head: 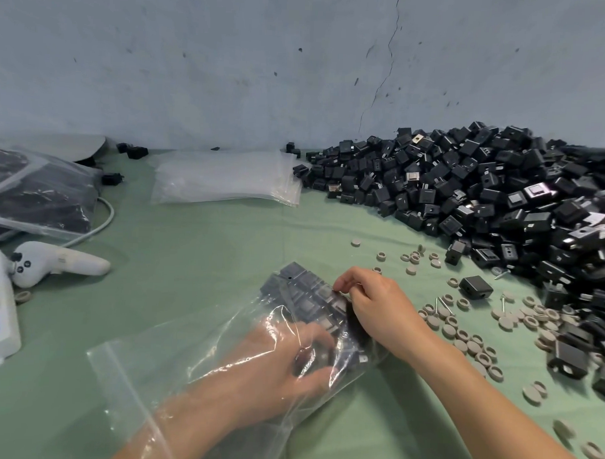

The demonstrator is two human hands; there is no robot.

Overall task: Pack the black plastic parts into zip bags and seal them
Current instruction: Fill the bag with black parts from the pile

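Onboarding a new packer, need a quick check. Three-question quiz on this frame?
1. True or false: the left hand is inside the zip bag.
2. The stack of empty bags lies: A) by the wall, left of the pile of black parts; B) on top of that pile; C) inside the zip bag.
3. Fill in: the small rings near the right hand are ___.
Key: 1 true; 2 A; 3 grey.

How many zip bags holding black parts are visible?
3: one clear plastic zip bag around the left hand; two overlapping filled bags at the far left. Others may hide beneath.
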